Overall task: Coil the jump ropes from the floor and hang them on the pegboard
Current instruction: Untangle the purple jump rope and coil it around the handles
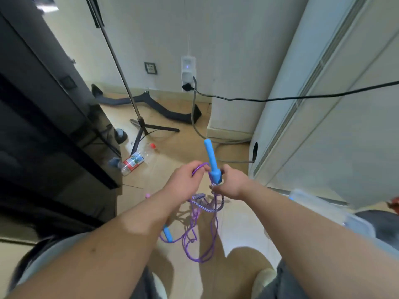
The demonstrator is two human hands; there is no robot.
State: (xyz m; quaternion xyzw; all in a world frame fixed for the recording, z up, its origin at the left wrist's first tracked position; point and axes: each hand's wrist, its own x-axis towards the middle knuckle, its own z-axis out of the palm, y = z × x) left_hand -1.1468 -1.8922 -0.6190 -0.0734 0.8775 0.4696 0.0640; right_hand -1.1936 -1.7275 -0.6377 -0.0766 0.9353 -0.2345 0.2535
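- Tan wood floor [172,147] carried a clear plastic bottle [133,161] lying on its side
- Tripod feet [151,127] stood beyond it
- Dark fabric strip [170,112] lay by the wall [164,50]

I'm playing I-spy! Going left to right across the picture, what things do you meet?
You meet the black cabinet → bottle → left hand → blue handle → right hand → white air conditioner.

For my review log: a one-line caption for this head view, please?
Right hand holds a blue handle upright, left hand pinches a purple loop; tangled rope hangs below.
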